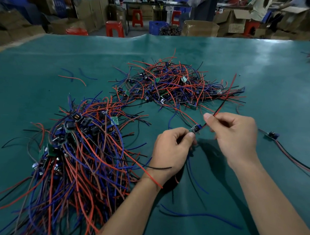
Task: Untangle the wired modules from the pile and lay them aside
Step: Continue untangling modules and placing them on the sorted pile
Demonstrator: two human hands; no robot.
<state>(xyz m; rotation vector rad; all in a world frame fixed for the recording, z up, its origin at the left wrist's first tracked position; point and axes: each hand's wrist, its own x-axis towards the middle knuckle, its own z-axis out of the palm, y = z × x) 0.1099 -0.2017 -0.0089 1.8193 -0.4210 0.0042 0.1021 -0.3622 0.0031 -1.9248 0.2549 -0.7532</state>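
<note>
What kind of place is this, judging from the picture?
Probably a small electronics assembly workshop. Piles of wired modules lie on a green work table; behind it stand cardboard boxes and red plastic stools.

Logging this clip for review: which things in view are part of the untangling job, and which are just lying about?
Part of the job:
- held module, pinched by the left hand
- its red and black wires, pinched by the right hand
- far pile
- near pile
- module laid aside at right

Just lying about:
- red stools
- cardboard boxes
- blue crate
</note>
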